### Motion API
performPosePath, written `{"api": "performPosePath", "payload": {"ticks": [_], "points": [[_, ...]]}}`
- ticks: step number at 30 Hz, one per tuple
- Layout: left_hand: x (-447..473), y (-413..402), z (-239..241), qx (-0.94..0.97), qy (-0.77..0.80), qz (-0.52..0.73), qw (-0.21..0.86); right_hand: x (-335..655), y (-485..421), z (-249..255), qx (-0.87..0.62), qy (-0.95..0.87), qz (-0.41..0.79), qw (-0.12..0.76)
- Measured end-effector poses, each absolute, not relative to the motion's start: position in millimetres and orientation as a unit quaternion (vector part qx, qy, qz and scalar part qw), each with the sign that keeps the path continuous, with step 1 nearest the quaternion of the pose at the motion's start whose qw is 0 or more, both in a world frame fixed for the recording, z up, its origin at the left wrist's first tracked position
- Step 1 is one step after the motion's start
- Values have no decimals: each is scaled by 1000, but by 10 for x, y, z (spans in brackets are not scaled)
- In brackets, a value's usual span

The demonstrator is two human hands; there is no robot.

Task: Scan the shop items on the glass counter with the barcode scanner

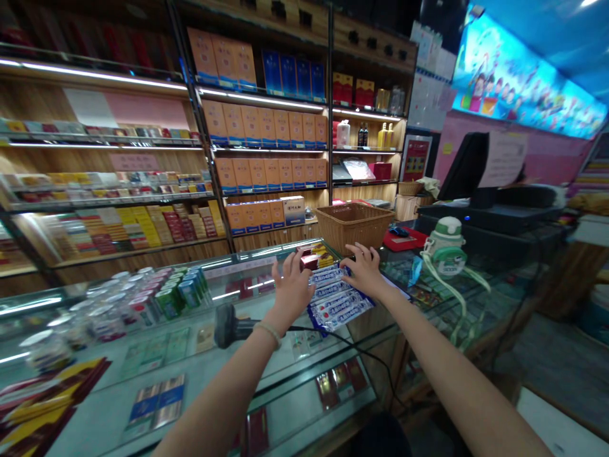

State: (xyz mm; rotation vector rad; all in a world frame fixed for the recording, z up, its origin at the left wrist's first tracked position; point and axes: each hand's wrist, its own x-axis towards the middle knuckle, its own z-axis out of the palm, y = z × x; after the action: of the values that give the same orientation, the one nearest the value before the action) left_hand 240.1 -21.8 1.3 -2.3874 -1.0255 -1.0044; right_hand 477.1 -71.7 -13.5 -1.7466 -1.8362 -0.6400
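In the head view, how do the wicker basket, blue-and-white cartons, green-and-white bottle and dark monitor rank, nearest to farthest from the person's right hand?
1. blue-and-white cartons: under the right hand, touching it.
2. wicker basket: just behind the hand.
3. green-and-white bottle: off to the right.
4. dark monitor: right and farther back.

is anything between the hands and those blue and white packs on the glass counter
Nothing visible. The left hand is against the left edge of the blue and white packs, and the right hand lies on their far end.
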Motion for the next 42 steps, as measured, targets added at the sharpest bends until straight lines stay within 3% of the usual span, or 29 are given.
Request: {"api": "performPosePath", "payload": {"ticks": [22, 42], "points": [[2537, 22, -217, -858, -377, -315, 149, 4827, -493, -238, -657, -692, -196, 225], [2438, -29, -222, -864, -397, -257, 177, 4795, -554, -354, -654, -695, -246, 168]]}}
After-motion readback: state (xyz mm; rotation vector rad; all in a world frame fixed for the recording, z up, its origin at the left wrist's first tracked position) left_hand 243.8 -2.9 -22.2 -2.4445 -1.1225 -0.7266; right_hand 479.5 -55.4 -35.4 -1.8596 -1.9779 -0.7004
